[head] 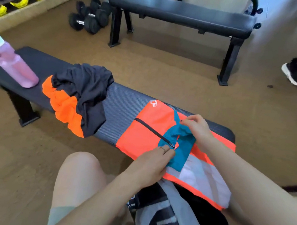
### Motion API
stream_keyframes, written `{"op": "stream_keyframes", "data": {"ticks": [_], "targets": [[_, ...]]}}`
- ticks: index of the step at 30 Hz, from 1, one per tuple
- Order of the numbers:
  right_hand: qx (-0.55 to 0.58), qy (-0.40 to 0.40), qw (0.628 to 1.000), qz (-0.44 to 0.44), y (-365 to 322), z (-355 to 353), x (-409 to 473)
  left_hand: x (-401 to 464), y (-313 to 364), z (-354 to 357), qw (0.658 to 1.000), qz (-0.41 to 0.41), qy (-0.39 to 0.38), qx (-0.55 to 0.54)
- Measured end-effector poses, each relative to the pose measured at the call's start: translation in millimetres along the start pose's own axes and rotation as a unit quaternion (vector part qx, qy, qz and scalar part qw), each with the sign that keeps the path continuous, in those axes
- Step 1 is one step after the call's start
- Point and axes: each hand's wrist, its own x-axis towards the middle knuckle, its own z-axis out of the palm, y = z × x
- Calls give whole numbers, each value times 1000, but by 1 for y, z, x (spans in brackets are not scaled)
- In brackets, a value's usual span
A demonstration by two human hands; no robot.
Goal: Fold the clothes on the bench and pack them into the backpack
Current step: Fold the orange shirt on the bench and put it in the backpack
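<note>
An orange jacket (147, 129) with a teal collar and a dark zip lies spread over the right half of the near black bench (121, 102). My left hand (154, 161) pinches the teal collar fabric near the zip pull. My right hand (196, 129) pinches the teal collar at its upper edge. A crumpled black and orange garment (79, 95) sits in a heap on the bench's middle left. The grey and black backpack (174, 215) rests at my lap, below the jacket's hem.
A pink water bottle (11, 61) stands on the bench's left end. A second black bench (181, 14) stands behind, with dumbbells (90, 17) on the floor to its left. Another person's shoe (294, 73) is at the right edge.
</note>
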Motion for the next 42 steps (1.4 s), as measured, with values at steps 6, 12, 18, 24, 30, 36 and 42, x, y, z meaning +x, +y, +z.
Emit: {"op": "stream_keyframes", "data": {"ticks": [6, 12, 18, 24, 30, 36, 42], "targets": [[-239, -20, 968, -76, -4, 1, -4, -6, -6, 1, 999, -27, 0, 33], [-207, -23, 975, -81, -23, -29, -3, 6, 17, -13, 994, 62, 39, 81], [-342, -16, 934, -103, -1, -59, -12, 14, 25, 2, 989, 81, -7, 121], [-281, 0, 947, -156, 4, -45, -11, 4, 19, 6, 991, 78, -5, 106], [-209, 22, 954, -212, -29, -26, -7, 9, 13, -16, 992, 79, 45, 88], [-362, -18, 923, -133, 5, -34, -2, 2, -18, -21, 999, -22, -10, 29], [-477, 119, 816, -304, 10, 0, -16, 8, -76, -46, 921, -375, 86, -60]]}}
